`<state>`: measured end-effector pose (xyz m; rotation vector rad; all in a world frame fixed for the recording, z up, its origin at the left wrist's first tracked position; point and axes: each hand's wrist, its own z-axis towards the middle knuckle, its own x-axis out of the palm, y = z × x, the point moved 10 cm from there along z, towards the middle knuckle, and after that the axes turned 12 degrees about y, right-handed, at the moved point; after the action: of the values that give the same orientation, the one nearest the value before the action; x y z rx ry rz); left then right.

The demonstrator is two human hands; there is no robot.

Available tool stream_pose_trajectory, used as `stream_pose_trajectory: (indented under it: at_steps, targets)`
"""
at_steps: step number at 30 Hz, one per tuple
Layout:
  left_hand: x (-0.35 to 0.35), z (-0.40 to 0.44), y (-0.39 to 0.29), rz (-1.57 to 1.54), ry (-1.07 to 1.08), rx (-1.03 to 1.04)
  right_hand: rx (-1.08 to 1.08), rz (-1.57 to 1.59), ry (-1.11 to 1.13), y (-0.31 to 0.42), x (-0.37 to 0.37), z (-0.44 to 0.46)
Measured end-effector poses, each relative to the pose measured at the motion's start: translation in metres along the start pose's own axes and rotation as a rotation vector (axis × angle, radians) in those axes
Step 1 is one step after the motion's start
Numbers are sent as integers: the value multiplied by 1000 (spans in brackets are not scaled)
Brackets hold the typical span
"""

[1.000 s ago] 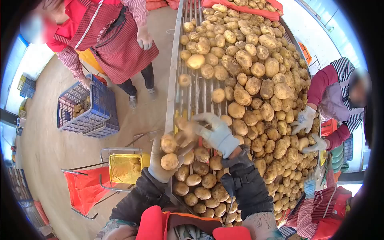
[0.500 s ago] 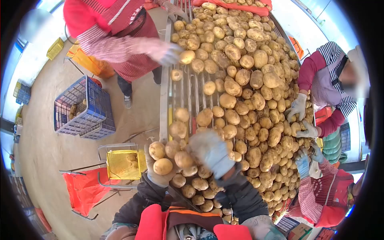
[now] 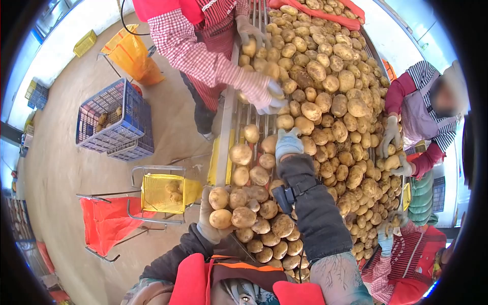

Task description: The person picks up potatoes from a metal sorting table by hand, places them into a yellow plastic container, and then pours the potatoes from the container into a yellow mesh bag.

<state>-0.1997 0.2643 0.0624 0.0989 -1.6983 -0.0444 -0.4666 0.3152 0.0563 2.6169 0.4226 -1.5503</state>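
Potatoes cover a slatted metal table. My left hand, in a pale glove, is cupped at the table's near left edge with several potatoes resting in and against it. Farther up, my right hand, in a light blue glove, lies on potatoes near the middle of the slats, its fingers curled over them. Which potato its fingertips touch is hard to tell. Loose potatoes sit on the slats between my two hands.
A co-worker reaches over the table's far left side. Two more co-workers handle potatoes at the right. Left on the floor stand blue crates, a yellow mesh bag, a red bag and an orange bag on frames.
My right hand has moved from beside my left hand up the table. Potatoes have gathered in and beside my left hand. The co-worker at upper left has leaned over the table.
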Motion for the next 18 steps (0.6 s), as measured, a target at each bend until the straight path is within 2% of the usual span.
stream_pose_trajectory:
  at_steps: [1,2,3,4,5,7,8,10,11,13,16,18]
  targets:
    - [5,-2,-1,-3,4,2,-13,68,-22,1,0,-2]
    - [5,-4,-6,56,-66,5,-14,64,-29,-2,1,-1]
    - [3,-7,-11,113,-136,14,-70,189,-80,-7,-2,0]
    - [2,-12,-15,106,-136,22,-127,312,-123,-10,-4,-6]
    - [2,-16,-20,82,-112,22,-136,302,-122,-13,0,-14]
    - [2,-19,-33,48,-84,51,-316,694,-435,-17,-35,-53]
    - [2,-23,-38,63,-78,60,-333,685,-418,-4,-40,-58]
    - [-9,-34,-50,78,-56,105,-515,290,-596,51,-62,-87]
    - [-16,-40,-56,81,-67,123,-511,156,-379,78,-52,-67]
    - [-11,-43,-63,40,-40,140,-337,-158,-142,111,-33,-33]
    - [3,-54,-78,7,25,220,-204,-202,-180,123,-38,-25]
    - [10,-63,-91,-13,92,259,-226,-177,-304,113,-20,-7]
